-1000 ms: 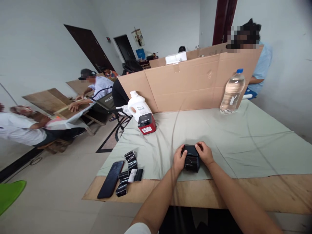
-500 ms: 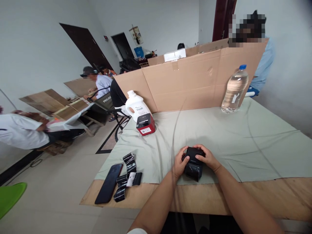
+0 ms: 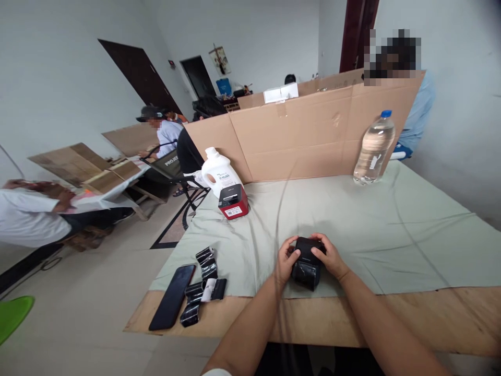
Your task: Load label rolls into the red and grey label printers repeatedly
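Observation:
Both of my hands hold a small black label printer [image 3: 309,247] near the front of the cloth-covered table. My left hand [image 3: 288,260] grips its left side, thumb on the near edge of the top. From the right, my right hand [image 3: 331,259] wraps it, its thumb pressing on the top face. A glossy black label strip [image 3: 306,274] curls from the printer's near side down towards the cloth. My fingertips behind the printer are partly hidden. To the left lie several curled black label strips [image 3: 192,305], one with a white part, beside a dark phone [image 3: 173,297].
A red and black box-shaped device [image 3: 234,201] stands before a white jug [image 3: 219,168] at the back left. Along the back runs a cardboard partition [image 3: 289,141], with a large clear water bottle [image 3: 374,149] against it. Other people sit at tables beyond.
The view has shifted slightly. Both hands stay on the printer with nearly the same grip, and the label strip still hangs from its near side.

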`<state>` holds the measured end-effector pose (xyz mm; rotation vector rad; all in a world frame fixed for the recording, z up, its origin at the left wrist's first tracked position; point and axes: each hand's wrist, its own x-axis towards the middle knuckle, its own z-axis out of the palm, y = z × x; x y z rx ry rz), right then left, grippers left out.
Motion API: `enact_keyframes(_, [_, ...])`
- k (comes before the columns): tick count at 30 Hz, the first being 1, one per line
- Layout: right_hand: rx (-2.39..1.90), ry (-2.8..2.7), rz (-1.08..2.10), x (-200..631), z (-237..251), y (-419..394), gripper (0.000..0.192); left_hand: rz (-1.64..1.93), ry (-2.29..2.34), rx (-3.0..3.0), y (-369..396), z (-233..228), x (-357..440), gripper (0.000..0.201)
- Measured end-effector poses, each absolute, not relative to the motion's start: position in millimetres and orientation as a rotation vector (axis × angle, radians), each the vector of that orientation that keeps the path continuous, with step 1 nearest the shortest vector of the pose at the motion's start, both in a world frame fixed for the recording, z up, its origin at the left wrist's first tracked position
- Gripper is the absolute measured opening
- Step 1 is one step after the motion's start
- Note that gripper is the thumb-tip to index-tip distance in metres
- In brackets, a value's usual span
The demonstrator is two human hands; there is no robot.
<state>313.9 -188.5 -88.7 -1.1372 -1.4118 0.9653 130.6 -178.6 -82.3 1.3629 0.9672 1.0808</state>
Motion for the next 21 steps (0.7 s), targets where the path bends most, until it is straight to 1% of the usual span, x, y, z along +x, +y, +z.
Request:
enact_keyframes(3, [-1.109, -1.312, 1.098, 313.1, -92.0, -188.4, 0.060, 1.248, 1.010, 1.189, -176.2, -86.0, 129.9, 0.056])
enact_keyframes(6, [-1.068, -1.330, 1.278, 311.5, -91.5, -190.1, 0.068, 1.367, 1.056, 1.072, -175.0, -84.6, 131.5, 0.049])
enact_keyframes(9, [-1.047, -1.357, 1.341, 306.0, -89.4, -193.6, 0.070, 1.352, 1.056, 1.065, -175.6, -80.8, 134.0, 0.049])
enact_keyframes(13, [-1.076, -1.214, 1.378, 299.9, -86.2, -194.7, 0.072, 1.349, 1.074, 1.134, -175.1, -81.5, 135.9, 0.052])
enact_keyframes(15, [-1.116, -1.126, 1.385, 305.1, -83.3, -189.2, 0.065, 1.368, 1.104, 1.177, -173.5, -85.3, 136.0, 0.052])
enact_keyframes(17, [-1.207, -1.031, 1.341, 320.9, -79.5, -177.4, 0.053, 1.367, 1.151, 1.208, -171.8, -89.8, 136.3, 0.049])
enact_keyframes(19, [-1.305, -0.936, 1.260, 348.5, -74.8, -159.5, 0.040, 1.334, 1.191, 1.217, -170.8, -93.2, 137.1, 0.044])
enact_keyframes(21, [-1.356, -0.864, 1.171, 385.9, -69.5, -137.8, 0.032, 1.294, 1.207, 1.221, -170.6, -94.8, 138.5, 0.037])
